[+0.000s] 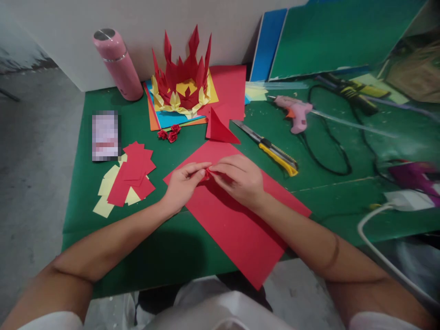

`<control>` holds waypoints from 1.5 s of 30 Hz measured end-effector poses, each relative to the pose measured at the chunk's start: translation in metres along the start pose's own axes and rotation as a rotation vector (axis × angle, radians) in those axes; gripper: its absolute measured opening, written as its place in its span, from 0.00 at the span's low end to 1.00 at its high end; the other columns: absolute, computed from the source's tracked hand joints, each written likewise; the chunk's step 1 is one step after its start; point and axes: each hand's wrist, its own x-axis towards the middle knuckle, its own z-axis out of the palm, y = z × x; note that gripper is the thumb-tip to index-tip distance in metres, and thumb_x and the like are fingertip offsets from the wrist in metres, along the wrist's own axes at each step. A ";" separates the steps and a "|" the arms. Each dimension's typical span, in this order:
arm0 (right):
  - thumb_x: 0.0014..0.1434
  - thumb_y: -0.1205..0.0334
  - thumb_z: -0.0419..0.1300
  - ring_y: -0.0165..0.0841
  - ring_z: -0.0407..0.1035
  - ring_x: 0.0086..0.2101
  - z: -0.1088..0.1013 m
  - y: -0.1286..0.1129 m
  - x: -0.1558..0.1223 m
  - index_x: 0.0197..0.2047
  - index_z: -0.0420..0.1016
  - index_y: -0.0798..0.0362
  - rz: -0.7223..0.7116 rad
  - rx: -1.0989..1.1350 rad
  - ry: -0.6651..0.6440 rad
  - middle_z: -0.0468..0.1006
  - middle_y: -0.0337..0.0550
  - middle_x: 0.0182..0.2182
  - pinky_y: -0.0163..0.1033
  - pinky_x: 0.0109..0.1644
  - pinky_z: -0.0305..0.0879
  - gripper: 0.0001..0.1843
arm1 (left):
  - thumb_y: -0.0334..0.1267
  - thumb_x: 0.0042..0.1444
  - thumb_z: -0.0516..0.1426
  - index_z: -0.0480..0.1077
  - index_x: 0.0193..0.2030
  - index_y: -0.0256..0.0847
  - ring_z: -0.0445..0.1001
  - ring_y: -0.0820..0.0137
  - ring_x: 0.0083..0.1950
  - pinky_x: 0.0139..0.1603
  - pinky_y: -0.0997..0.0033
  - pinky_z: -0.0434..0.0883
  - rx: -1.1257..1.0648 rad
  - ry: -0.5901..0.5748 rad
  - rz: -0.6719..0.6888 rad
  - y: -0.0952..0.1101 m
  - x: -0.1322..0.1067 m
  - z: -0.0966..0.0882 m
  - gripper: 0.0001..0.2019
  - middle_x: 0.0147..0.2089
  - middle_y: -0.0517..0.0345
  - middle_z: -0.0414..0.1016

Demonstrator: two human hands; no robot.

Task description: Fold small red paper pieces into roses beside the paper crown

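Observation:
Between my two hands is a small folded piece of red paper (pixel 207 173), partly hidden by the fingers. My left hand (pixel 184 183) pinches it from the left, thumb against forefinger. From the right, the fingertips of my right hand (pixel 240 178) close on the same piece. Both hands are over a large red paper sheet (pixel 237 229) lying at an angle on the green table. Just beyond it stands a folded red paper triangle (pixel 220 128). Several small red paper roses (pixel 171 133) lie behind my left hand.
A red and yellow paper crown (pixel 187 87) sits on coloured sheets (pixel 230 87). A pink flask (pixel 120 68), blurred-out rectangle (pixel 105 135) and paper strips (pixel 132 172) are left. Rightward lie a yellow cutter (pixel 275 153), pink glue gun (pixel 294 112), cables and a white plug (pixel 409 200).

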 end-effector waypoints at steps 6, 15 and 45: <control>0.63 0.65 0.57 0.35 0.74 0.36 0.000 0.002 -0.001 0.41 0.77 0.49 -0.026 -0.042 -0.041 0.80 0.46 0.35 0.42 0.41 0.71 0.07 | 0.45 0.47 0.66 0.80 0.42 0.44 0.77 0.64 0.51 0.55 0.61 0.73 -0.106 -0.002 -0.054 -0.002 0.000 0.000 0.15 0.49 0.52 0.80; 0.63 0.68 0.56 0.37 0.75 0.40 -0.004 0.004 -0.003 0.52 0.74 0.51 -0.130 -0.094 -0.103 0.80 0.50 0.41 0.43 0.42 0.74 0.15 | 0.44 0.44 0.69 0.80 0.41 0.44 0.77 0.61 0.52 0.58 0.59 0.72 -0.151 0.024 -0.058 -0.002 0.000 -0.001 0.16 0.48 0.52 0.81; 0.59 0.71 0.59 0.32 0.78 0.36 -0.005 -0.004 -0.001 0.41 0.74 0.51 0.021 0.075 0.091 0.83 0.43 0.34 0.37 0.42 0.75 0.08 | 0.42 0.39 0.71 0.78 0.32 0.39 0.73 0.76 0.29 0.35 0.75 0.72 -0.144 0.082 -0.081 0.010 -0.001 0.003 0.14 0.29 0.60 0.78</control>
